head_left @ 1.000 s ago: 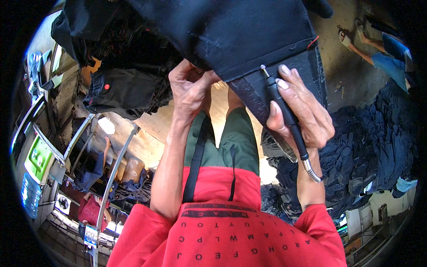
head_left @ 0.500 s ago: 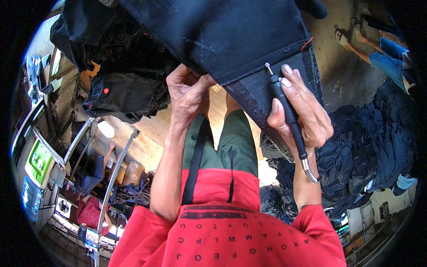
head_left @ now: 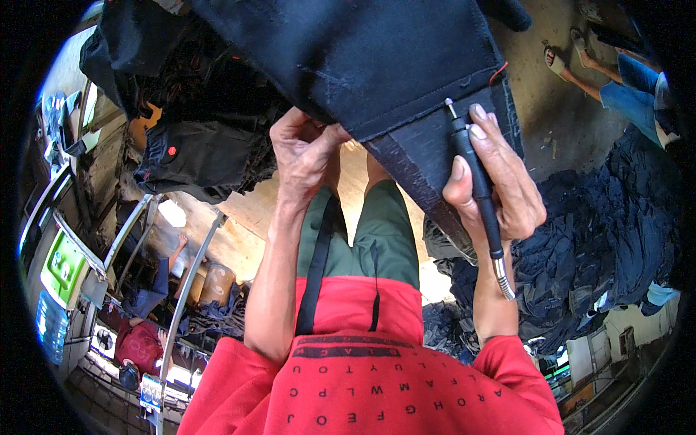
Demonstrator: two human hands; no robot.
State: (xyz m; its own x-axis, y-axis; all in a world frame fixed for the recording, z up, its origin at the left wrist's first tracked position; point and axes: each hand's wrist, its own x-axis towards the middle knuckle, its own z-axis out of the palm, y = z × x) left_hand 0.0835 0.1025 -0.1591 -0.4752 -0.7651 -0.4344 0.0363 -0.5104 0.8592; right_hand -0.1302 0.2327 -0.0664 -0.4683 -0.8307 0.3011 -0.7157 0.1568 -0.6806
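Observation:
A dark denim garment [head_left: 370,58] hangs across the top of the view, its hem at the level of my hands. My left hand [head_left: 304,156] pinches the lower edge of the dark denim garment near the middle. My right hand [head_left: 500,181] grips a slim black pen-shaped rotary tool [head_left: 475,177] like a pencil. The tool's metal tip rests on the fabric close to the hem, and a metal-sleeved cable leaves its lower end past my wrist.
A heap of dark jeans [head_left: 594,246] lies on the floor at the right. Another person's sandalled feet [head_left: 562,61] stand at the upper right. More dark garments [head_left: 196,152] hang at the left, above a metal rail [head_left: 185,290] and a seated person in red [head_left: 138,344].
The garment has shifted slightly lower and to the left. My right hand with the tool has moved a little along the hem. My left hand keeps its pinch.

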